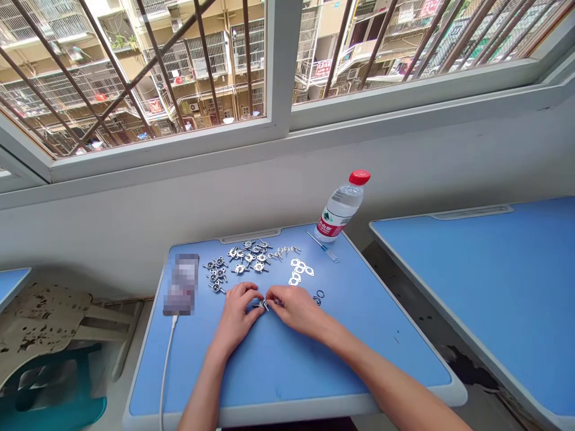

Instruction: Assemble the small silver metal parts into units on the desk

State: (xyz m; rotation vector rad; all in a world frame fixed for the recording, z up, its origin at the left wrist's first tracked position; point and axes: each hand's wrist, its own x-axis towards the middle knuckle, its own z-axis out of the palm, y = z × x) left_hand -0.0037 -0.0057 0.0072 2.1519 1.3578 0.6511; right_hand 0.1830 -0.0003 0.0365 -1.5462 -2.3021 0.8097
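My left hand [238,316] is closed, with thumb and forefinger around a small metal fitting [261,304] low over the desk. My right hand [297,308] is closed too, its fingertips pinched together right beside that fitting; what they hold is hidden. Beyond my hands lies a cluster of similar metal fittings [250,258] with short stub pins, and a smaller group of round-bodied metal fittings [216,275] sits to its left. Flat pale flange plates [300,270] with holes lie past my right hand. Next to its wrist are several dark rings [320,294].
A phone [181,285] with a white cable [167,362] lies at the left of the blue desk [278,371]. A water bottle [340,211] with a red cap and a pen [320,243] are at the far right. Another blue desk [489,275] stands to the right.
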